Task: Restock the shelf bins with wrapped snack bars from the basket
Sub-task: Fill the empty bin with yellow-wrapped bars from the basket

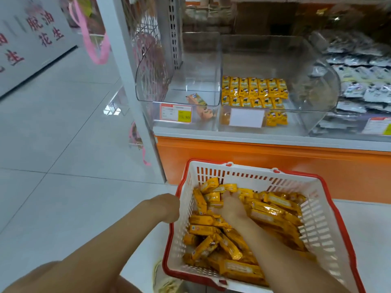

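A white basket with a red rim (325,218) sits low in front of me, filled with several yellow wrapped snack bars (273,210). My right hand (229,205) reaches down into the pile, its fingers buried among the bars; what they hold is hidden. My left hand (167,208) grips the basket's left rim from outside, fingers hidden behind the wall. On the shelf above stand clear bins: the middle bin (275,60) holds rows of yellow bars (254,92), and the left bin (198,60) holds an orange-wrapped bar (196,100).
An orange shelf base (275,172) faces the basket. A third clear bin (359,81) at right is heaped with grey-white packets. Price tags (176,113) hang on the bin fronts. White tiled floor (63,134) spreads to the left, with a wire rack and pink bag handles beside the shelf post.
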{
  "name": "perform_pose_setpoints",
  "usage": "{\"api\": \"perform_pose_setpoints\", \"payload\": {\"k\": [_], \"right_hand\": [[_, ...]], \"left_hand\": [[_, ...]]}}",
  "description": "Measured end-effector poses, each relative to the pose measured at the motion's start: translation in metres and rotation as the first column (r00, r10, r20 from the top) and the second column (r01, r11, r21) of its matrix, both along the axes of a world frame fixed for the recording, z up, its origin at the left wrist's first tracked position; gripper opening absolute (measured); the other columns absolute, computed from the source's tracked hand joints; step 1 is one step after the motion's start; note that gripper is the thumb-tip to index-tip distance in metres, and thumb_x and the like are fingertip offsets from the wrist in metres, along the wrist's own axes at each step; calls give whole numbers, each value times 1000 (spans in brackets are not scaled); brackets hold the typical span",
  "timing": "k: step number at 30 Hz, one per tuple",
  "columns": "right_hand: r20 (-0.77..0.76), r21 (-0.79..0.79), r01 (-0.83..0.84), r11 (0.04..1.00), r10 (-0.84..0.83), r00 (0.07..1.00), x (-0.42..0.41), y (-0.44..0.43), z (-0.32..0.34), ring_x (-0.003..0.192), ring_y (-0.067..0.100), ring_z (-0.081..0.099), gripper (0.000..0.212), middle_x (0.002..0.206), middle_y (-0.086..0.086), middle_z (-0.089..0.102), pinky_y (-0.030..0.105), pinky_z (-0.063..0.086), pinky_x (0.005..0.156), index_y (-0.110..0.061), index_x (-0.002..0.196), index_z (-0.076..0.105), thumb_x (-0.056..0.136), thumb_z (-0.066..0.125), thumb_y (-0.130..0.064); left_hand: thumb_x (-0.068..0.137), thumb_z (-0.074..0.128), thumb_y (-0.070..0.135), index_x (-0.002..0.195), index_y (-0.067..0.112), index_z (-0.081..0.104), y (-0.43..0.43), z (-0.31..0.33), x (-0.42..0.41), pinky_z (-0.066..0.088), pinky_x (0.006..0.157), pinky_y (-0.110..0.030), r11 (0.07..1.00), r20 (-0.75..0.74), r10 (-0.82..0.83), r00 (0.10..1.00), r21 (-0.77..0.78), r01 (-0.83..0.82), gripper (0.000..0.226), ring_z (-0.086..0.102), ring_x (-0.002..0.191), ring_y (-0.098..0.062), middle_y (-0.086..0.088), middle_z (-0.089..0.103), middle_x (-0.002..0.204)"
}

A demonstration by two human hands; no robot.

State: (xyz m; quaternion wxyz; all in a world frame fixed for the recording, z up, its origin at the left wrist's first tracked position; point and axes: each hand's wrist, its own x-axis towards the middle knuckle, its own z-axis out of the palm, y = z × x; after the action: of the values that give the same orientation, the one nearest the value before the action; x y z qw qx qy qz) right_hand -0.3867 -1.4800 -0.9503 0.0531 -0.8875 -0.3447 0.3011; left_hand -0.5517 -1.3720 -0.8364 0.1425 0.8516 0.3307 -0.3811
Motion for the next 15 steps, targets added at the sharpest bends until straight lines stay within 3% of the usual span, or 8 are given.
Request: {"api": "perform_pose_setpoints", "payload": {"k": [4,8,11,15], "right_hand": [[125,-57,42,997,-35,992,-17,8,-13,132,33,37,90,144,18,32,39,42,103,-12,142,26,77,72,-55],[78,-97,72,993,-65,995,-26,9,-23,121,27,52,82,130,10,55,37,49,93,-10,136,37,80,63,-63],[62,-65,104,992,-100,993,-28,8,-29,130,30,45,79,137,10,51,44,40,104,-9,138,38,82,62,-60],[95,10,55,998,-56,994,-29,4,-28,126,29,46,58,134,7,52,43,44,100,-20,132,45,86,59,-51]], "left_hand": [[92,39,3,63,12,38,8,1,4,28,47,-21,1000,5,19,1000,-14,-19,30,37,57,-12,-1,41,69],[92,39,4,64,13,38,10,3,5,28,48,-21,1000,31,19,999,-22,-18,30,36,56,-11,-1,40,68],[95,40,9,66,13,40,13,3,6,30,50,-21,999,57,32,998,-28,-31,29,38,58,-11,-1,41,69],[98,40,16,70,12,42,12,9,7,30,51,-20,1000,87,16,996,-25,-14,28,38,57,-11,0,40,68]]}}
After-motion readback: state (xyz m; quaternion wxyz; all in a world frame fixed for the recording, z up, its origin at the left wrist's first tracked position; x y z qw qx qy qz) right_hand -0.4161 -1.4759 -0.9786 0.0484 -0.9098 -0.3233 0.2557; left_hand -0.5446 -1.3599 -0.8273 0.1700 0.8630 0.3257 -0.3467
